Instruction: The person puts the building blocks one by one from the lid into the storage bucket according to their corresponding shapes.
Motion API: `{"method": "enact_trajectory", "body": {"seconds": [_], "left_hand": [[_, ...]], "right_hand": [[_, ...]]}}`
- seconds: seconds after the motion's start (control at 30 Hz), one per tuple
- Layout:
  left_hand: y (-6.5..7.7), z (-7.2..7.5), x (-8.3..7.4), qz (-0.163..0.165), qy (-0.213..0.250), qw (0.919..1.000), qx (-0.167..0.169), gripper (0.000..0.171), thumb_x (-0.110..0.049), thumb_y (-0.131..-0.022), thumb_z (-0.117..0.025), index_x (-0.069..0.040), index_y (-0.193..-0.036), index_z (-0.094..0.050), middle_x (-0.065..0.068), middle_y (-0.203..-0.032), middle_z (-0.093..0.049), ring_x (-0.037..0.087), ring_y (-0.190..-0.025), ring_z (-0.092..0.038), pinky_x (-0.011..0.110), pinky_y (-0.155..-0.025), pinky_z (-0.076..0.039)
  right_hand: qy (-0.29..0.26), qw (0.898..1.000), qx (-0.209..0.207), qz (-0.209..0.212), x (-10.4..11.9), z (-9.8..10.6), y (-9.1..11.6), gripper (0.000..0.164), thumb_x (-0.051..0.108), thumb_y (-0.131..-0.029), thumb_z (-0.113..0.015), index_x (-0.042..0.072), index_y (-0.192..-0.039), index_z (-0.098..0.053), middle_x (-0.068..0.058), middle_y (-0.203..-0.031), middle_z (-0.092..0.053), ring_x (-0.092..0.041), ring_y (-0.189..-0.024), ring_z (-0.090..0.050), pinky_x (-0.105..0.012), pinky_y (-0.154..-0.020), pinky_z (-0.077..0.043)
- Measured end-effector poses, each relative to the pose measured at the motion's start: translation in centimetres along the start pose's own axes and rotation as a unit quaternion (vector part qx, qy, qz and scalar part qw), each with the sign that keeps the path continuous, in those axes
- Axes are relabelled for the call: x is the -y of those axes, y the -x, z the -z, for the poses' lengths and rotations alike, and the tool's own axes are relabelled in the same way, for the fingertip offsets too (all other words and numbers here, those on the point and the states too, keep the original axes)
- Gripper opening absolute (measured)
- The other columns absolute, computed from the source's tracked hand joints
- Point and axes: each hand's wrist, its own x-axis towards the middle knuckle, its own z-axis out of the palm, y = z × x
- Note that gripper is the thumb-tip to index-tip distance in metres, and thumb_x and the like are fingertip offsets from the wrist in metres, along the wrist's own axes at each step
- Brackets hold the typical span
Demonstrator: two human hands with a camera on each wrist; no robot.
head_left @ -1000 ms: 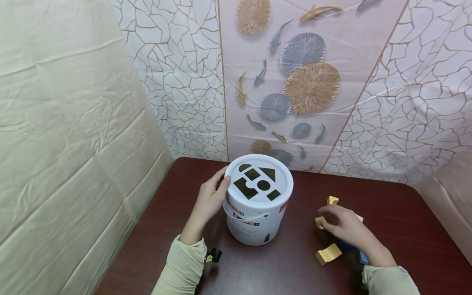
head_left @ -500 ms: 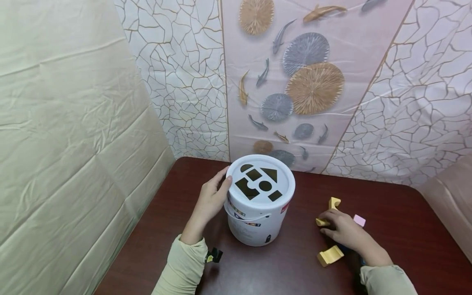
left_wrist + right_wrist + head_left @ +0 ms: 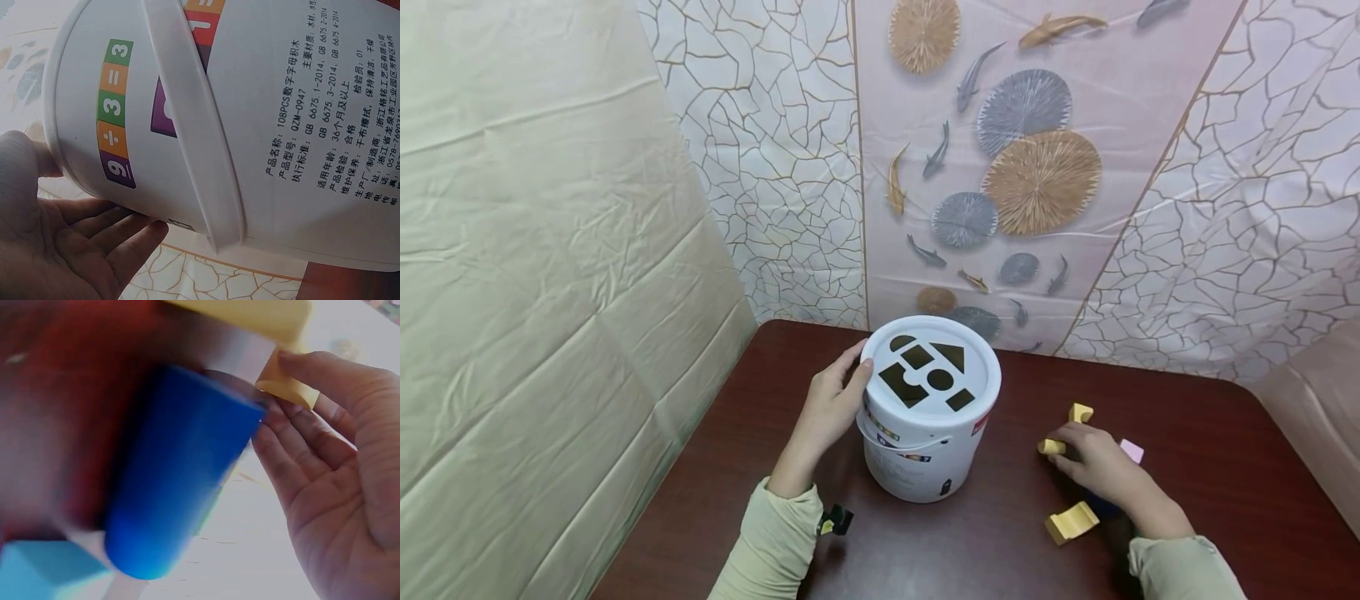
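A white lidded bucket [image 3: 917, 450] stands upright on the table, with several shaped holes in its lid [image 3: 958, 337]. My left hand [image 3: 831, 404] rests against the bucket's left side, its thumb at the lid's rim. In the left wrist view its fingers [image 3: 134, 247] lie fairly straight along the wall, below a printed strip of numbers. To the right of the bucket, my right hand [image 3: 1097, 462] pinches a small yellow block [image 3: 1051, 447] between thumb and fingers. The right wrist view shows this yellow block [image 3: 287, 381] with a curved face.
A yellow block with a hollow [image 3: 1072, 523] lies nearer me, another notched yellow block [image 3: 1080, 413] behind the right hand. A pink block [image 3: 1131, 451] sits beside that hand. The right wrist view shows a blue cylinder [image 3: 181, 475] and a light blue block [image 3: 50, 569]. The bucket's handle [image 3: 194, 125] hangs down.
My right hand has come down over the small yellow block and taken hold of it, turning it slightly. The left hand and the bucket keep their place.
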Motion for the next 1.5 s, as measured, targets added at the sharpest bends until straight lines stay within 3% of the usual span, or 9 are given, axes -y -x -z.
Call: {"method": "enact_trajectory", "body": {"seconds": [0.17, 0.33, 0.5, 0.63, 0.83, 1.1, 1.23, 1.5], "left_hand": [[0.0, 0.0, 0.0, -0.001, 0.004, 1.0000, 0.001, 0.045, -0.038, -0.104, -0.052, -0.020, -0.145, -0.056, 0.000, -0.142, -0.058, 0.016, -0.132, -0.051, 0.045, -0.107, -0.043], [-0.1, 0.0, 0.0, -0.002, 0.000, 1.0000, 0.000, 0.045, -0.038, -0.104, -0.052, -0.019, -0.145, -0.056, 0.000, -0.141, -0.058, 0.016, -0.131, -0.052, 0.044, -0.107, -0.043], [0.0, 0.0, 0.0, -0.005, 0.001, 1.0000, 0.001, 0.046, -0.038, -0.104, -0.052, -0.018, -0.145, -0.056, 0.000, -0.141, -0.059, 0.016, -0.131, -0.052, 0.045, -0.107, -0.043], [0.0, 0.2, 0.1, -0.002, 0.000, 1.0000, 0.001, 0.046, -0.039, -0.104, -0.052, -0.020, -0.145, -0.056, 0.000, -0.142, -0.058, 0.017, -0.131, -0.051, 0.045, -0.107, -0.043], [0.1, 0.2, 0.1, -0.001, -0.002, 1.0000, 0.004, 0.046, -0.040, -0.104, -0.052, -0.022, -0.146, -0.054, -0.001, -0.143, -0.057, 0.015, -0.132, -0.051, 0.044, -0.107, -0.043], [0.1, 0.2, -0.1, 0.000, -0.003, 1.0000, 0.009, 0.048, -0.041, -0.104, -0.050, -0.020, -0.147, -0.053, -0.001, -0.144, -0.056, 0.015, -0.131, -0.051, 0.043, -0.106, -0.044], [0.2, 0.2, -0.1, 0.000, -0.003, 1.0000, 0.009, 0.048, -0.041, -0.104, -0.050, -0.020, -0.147, -0.053, 0.001, -0.144, -0.056, 0.017, -0.130, -0.052, 0.046, -0.104, -0.046], [0.1, 0.3, -0.3, 0.003, -0.002, 0.9999, 0.013, 0.047, -0.040, -0.105, -0.050, -0.019, -0.147, -0.054, 0.000, -0.142, -0.058, 0.015, -0.125, -0.055, 0.044, -0.100, -0.049]], "right_hand": [[-0.021, 0.998, -0.056, 0.035, 1.1, 2.0, -1.5, 0.025, 0.001, -0.073, -0.085, 0.009, -0.093, -0.073, 0.003, -0.089, -0.068, -0.011, -0.077, -0.061, -0.032, -0.064, -0.053], [-0.028, 0.995, -0.089, 0.030, 3.4, 5.9, -4.5, 0.027, 0.004, -0.076, -0.085, 0.009, -0.100, -0.074, 0.002, -0.094, -0.070, -0.013, -0.082, -0.062, -0.035, -0.067, -0.053], [-0.035, 0.995, -0.096, 0.013, 7.0, 9.8, -8.4, 0.024, 0.016, -0.083, -0.083, 0.013, -0.105, -0.074, 0.001, -0.099, -0.070, -0.018, -0.091, -0.065, -0.042, -0.075, -0.054], [-0.054, 0.994, -0.095, 0.026, 10.0, 11.2, -11.8, 0.020, 0.019, -0.087, -0.080, 0.013, -0.105, -0.073, 0.001, -0.099, -0.070, -0.017, -0.092, -0.068, -0.039, -0.076, -0.058], [-0.071, 0.994, -0.071, 0.053, 14.0, 10.7, -16.3, 0.016, 0.019, -0.089, -0.078, 0.008, -0.098, -0.073, -0.002, -0.092, -0.070, -0.020, -0.087, -0.068, -0.040, -0.077, -0.056], [-0.034, 0.999, 0.004, 0.023, 16.6, 8.9, -20.7, 0.019, 0.022, -0.088, -0.077, 0.006, -0.087, -0.066, -0.004, -0.078, -0.063, -0.019, -0.068, -0.055, -0.034, -0.061, -0.047], [-0.013, 1.000, 0.027, 0.008, 17.0, 7.8, -21.9, 0.021, 0.021, -0.086, -0.076, 0.008, -0.081, -0.061, -0.001, -0.073, -0.056, -0.017, -0.064, -0.050, -0.032, -0.058, -0.043], [-0.017, 0.999, 0.047, -0.010, 17.7, 6.4, -22.4, 0.034, 0.035, -0.084, -0.083, 0.009, -0.084, -0.060, 0.001, -0.077, -0.060, -0.014, -0.064, -0.054, -0.029, -0.057, -0.045]]}}
